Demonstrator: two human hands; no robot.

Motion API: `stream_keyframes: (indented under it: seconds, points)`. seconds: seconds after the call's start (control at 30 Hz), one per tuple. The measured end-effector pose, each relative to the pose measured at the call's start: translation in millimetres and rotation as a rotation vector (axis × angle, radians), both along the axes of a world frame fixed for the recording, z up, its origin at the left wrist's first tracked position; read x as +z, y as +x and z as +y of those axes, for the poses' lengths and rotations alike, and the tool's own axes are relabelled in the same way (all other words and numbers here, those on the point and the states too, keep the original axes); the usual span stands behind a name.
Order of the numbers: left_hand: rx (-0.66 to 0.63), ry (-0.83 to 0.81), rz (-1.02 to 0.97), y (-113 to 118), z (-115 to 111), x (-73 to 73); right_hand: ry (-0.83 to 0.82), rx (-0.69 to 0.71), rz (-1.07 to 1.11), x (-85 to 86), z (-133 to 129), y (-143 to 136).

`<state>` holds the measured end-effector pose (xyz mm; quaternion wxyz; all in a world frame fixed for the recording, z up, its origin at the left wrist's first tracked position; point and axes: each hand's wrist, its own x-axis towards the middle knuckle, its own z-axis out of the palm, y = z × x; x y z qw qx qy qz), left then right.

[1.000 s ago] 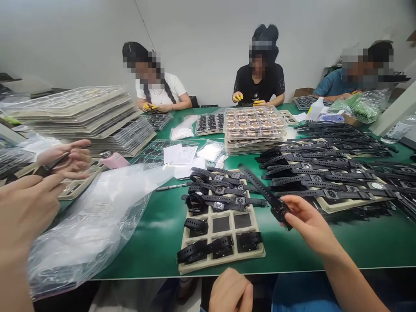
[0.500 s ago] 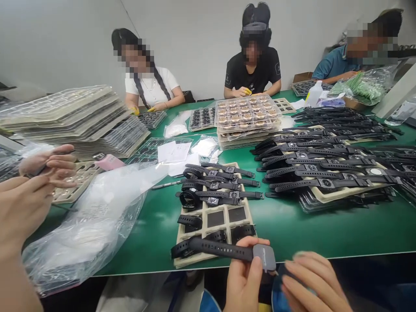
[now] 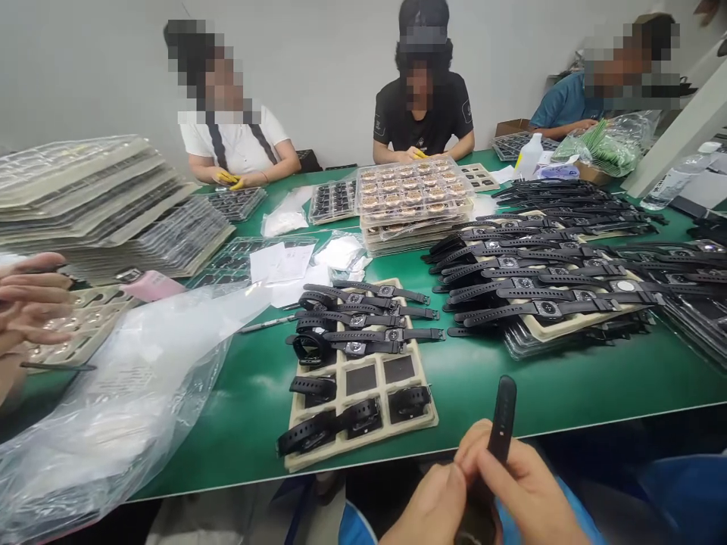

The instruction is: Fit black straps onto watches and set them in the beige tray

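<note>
Both my hands meet at the bottom right of centre, below the table's front edge, around a black smartwatch (image 3: 503, 416). One end of its perforated strap sticks up between my fingers; the watch's body sits low and is mostly hidden. My left hand (image 3: 435, 503) is closed on the watch from the left. Thumb and fingers of my right hand (image 3: 528, 492) pinch the strap from the right. Close by on the left, a cream compartment tray (image 3: 355, 443) holds several black watches, some curled up and some stretched flat.
At right, trays stacked with black watches (image 3: 548, 309) spread over the green table (image 3: 420, 303). A plastic bag (image 3: 136, 378) and a co-worker's hands (image 3: 34, 303) are at left. Tray stacks (image 3: 85, 204) and gold-coloured parts (image 3: 412, 189) stand behind, before three seated people.
My right hand has come in from the right and now grips the watch with my left. The strap that pointed left has moved off the tray; a strap end now points up.
</note>
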<state>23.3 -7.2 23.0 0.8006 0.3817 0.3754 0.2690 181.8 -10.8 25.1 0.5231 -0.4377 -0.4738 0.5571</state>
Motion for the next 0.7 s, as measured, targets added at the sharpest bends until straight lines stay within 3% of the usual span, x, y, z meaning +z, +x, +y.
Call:
stream_keyframes:
  seconds: [0.07,0.13,0.23,0.33,0.5,0.7]
  points:
    - [-0.043,-0.114,-0.133,5.9,4.8,-5.9,-0.21,-0.078,0.242,0.2,0.4,-3.4]
    - [-0.047,-0.116,-0.237,7.6,11.5,-7.7,-0.338,-0.241,0.484,3.2,6.9,-2.2]
    - [0.035,-0.048,-0.241,2.3,18.9,-5.8,-0.391,-0.459,0.788,11.2,24.9,6.2]
    - [0.123,-0.056,-0.323,-2.1,16.3,-10.6,-0.363,-0.557,0.98,19.8,39.5,16.0]
    - [0.237,-0.172,-0.595,9.6,-1.8,-34.2,-0.285,-0.495,1.065,27.1,35.0,16.3]
    - [0.518,-0.212,-0.409,14.5,-8.0,-31.5,-0.193,-0.321,0.885,10.1,10.9,-2.7]
